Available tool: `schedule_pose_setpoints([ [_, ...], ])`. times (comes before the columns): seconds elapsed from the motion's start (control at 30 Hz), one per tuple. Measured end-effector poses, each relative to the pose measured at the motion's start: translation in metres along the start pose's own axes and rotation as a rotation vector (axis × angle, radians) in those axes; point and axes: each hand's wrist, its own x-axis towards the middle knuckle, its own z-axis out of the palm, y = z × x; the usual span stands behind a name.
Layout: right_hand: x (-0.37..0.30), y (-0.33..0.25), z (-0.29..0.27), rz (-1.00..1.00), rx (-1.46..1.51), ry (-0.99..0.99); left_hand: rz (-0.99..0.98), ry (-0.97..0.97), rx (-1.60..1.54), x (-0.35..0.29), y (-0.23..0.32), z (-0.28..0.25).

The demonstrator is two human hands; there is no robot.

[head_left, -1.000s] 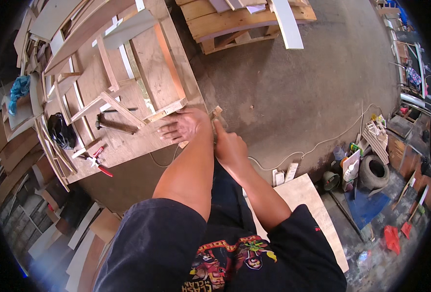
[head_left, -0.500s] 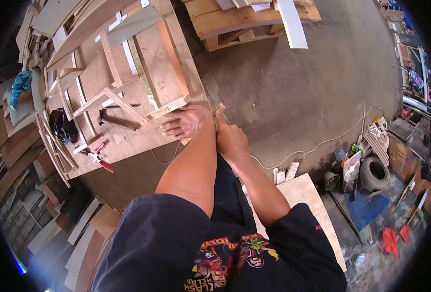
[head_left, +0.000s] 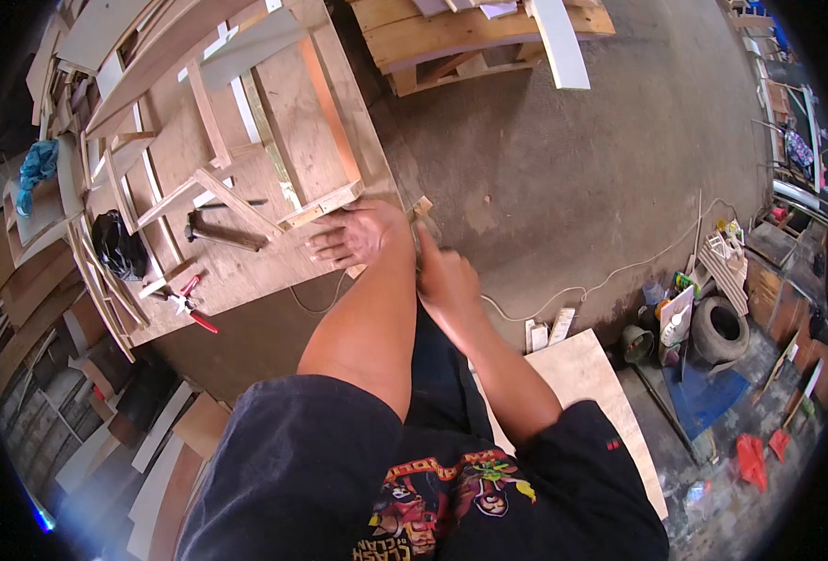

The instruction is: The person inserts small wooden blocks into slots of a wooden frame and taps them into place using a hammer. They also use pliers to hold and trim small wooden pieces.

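My left hand [head_left: 356, 236] rests at the near right corner of the plywood worktop [head_left: 245, 285], fingers stretched out and spread. Its fingertips lie beside the end block of a wooden frame [head_left: 325, 206]. Just right of my left wrist is my right hand [head_left: 449, 279], index finger extended and the other fingers curled. What those fingers grip is hidden behind my left forearm. Beyond the index fingertip a small wooden end [head_left: 422, 206] sticks out. A hammer [head_left: 227, 234] and red-handled pliers [head_left: 187, 307] lie on the worktop to the left.
A wooden pallet [head_left: 479, 37] with boards stands at the far side. Stacked planks [head_left: 35, 327] fill the left. A pale cord [head_left: 610, 274] crosses the floor toward a tyre [head_left: 720, 332] and a bucket [head_left: 636, 343]. A plywood sheet [head_left: 577, 383] lies by my right arm.
My right hand has shifted slightly back toward me, and its index fingertip is a little farther from the small wooden end. My left hand stays nearly in place.
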Motion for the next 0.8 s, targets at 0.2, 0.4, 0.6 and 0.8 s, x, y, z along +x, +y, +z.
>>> schedule_pose_setpoints([
  [0.2,-0.019,0.004,0.002,0.045,0.014,-0.129,-0.047,0.001,-0.019,0.002,-0.001,0.001],
  [0.4,-0.012,0.002,-0.005,0.022,0.039,-0.115,-0.028,0.031,-0.039,0.002,-0.004,0.012],
  [0.6,-0.022,-0.011,0.004,0.049,0.055,-0.073,-0.021,0.067,0.046,0.004,-0.002,0.015],
  [0.8,-0.008,0.004,0.004,-0.004,0.079,0.064,-0.042,0.061,-0.028,0.006,0.000,0.018],
])
